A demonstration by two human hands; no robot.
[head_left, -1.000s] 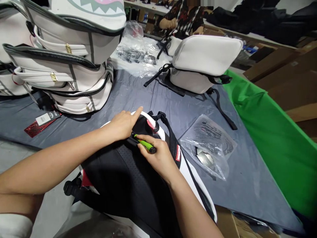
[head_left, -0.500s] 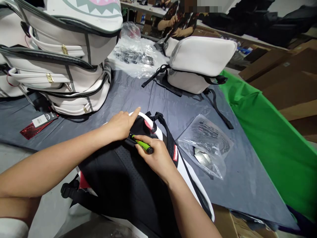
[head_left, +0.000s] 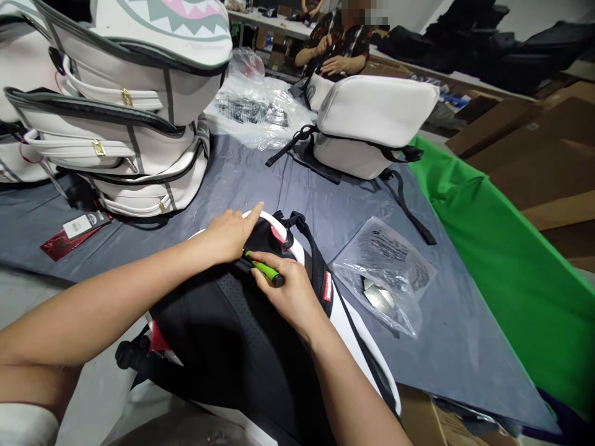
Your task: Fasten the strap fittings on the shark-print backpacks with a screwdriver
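Note:
A black and white backpack point(head_left: 209, 334) lies in front of me with its black padded back facing up. My left hand point(head_left: 227, 235) grips its upper edge, one finger stretched out along the white rim and the others curled down, partly hidden. Closed around a green tool handle with a black end point(head_left: 267, 271) is my right hand point(head_left: 290, 291). The tool's tip meets the black fabric beside my left fingers, where I cannot make out its kind. A black shoulder strap point(head_left: 320, 266) with a red label runs past my right wrist.
White backpacks point(head_left: 116, 136) are stacked at the left, a tag point(head_left: 83, 226) beside them. More white bags point(head_left: 376, 118) stand at the back. A clear plastic bag point(head_left: 383, 272) lies right on the grey-covered table point(head_left: 455, 347). Green cloth point(head_left: 520, 266), cartons point(head_left: 534, 167) and a co-worker point(head_left: 337, 46) are beyond.
My right hand and the green tool have shifted very slightly left and down. My left hand keeps its hold on the backpack. The view has tilted a little.

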